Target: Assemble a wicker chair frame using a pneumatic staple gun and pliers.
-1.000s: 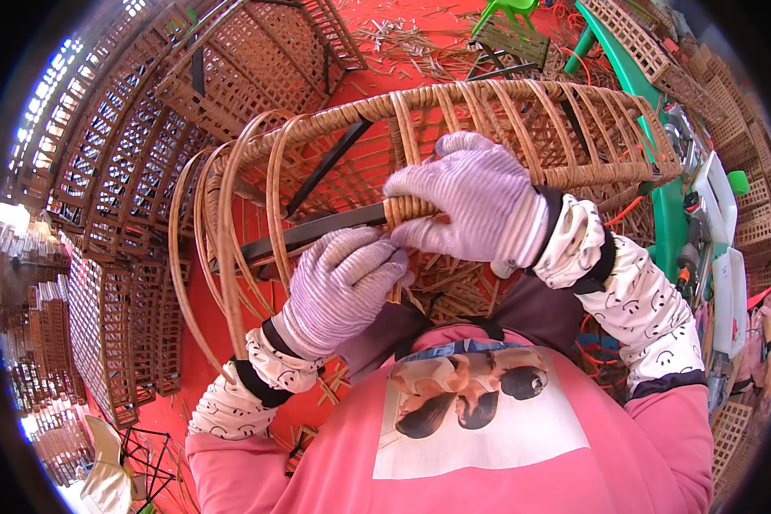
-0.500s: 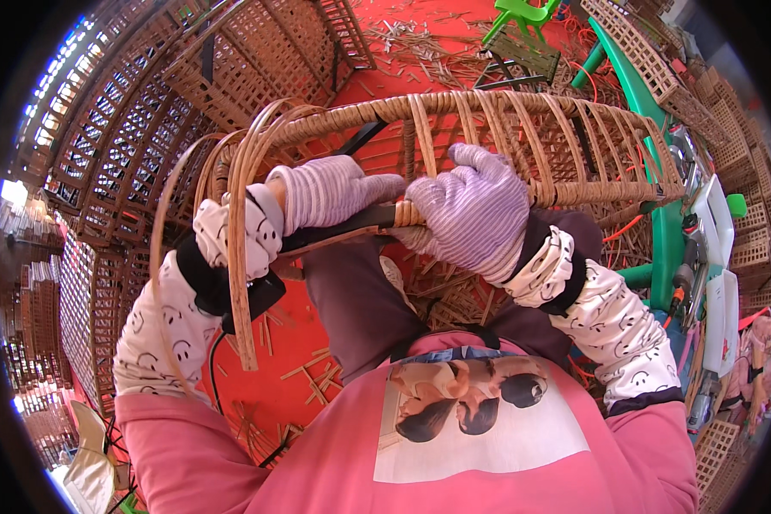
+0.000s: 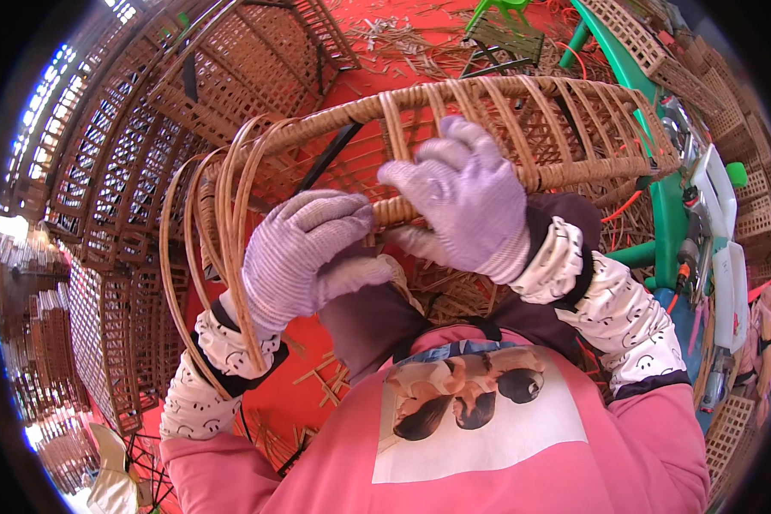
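My left hand (image 3: 304, 257), gloved, is curled round the wrapped rail (image 3: 403, 208) of the rattan frame (image 3: 522, 120) on my lap. My right hand (image 3: 467, 201) pinches the rail beside it, fingers half spread. Loose cane loops (image 3: 218, 223) hang left; woven panels (image 3: 103, 214) stand beyond.

Both hands are in pale lilac knitted gloves, the left hand (image 3: 304, 257) and the right hand (image 3: 471, 201) alike. White oversleeves dotted with small black smiley faces, dark cuffs at the wrists. Pink sweatshirt beneath, white printed square on the chest.
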